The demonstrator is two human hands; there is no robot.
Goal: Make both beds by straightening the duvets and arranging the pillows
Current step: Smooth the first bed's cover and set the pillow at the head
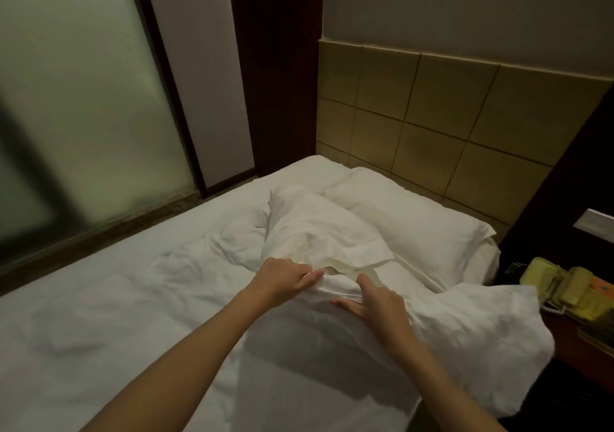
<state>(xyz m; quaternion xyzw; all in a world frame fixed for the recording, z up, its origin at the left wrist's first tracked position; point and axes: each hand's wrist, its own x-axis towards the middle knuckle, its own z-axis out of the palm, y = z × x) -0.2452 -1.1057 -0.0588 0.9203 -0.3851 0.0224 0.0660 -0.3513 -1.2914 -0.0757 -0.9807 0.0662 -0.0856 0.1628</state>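
The white duvet [186, 298] is lying rumpled across the bed [99, 348], its top edge bunched near the pillows and one corner spilling off the near side toward the nightstand [578, 342]. It is looking soft, light and limp, so it is likely to sag and fold wherever it is not held; taking it by the hem or corners with both hands apart should give the most control. The left hand [282, 277] is gripping the bunched top edge, fingers curled round a fold of cloth. The right hand [375, 302] is resting just beside it, fingers straight and spread, pressing flat on the fabric. The front pillow [315, 229] is lying askew, its open end touching the duvet edge by the hands; the back pillow [408, 219] is sitting against the padded headboard [432, 116]. Both are looking plump and easy to lift by the ends. A telephone [564, 288] is sitting on the nightstand, near the hanging corner.
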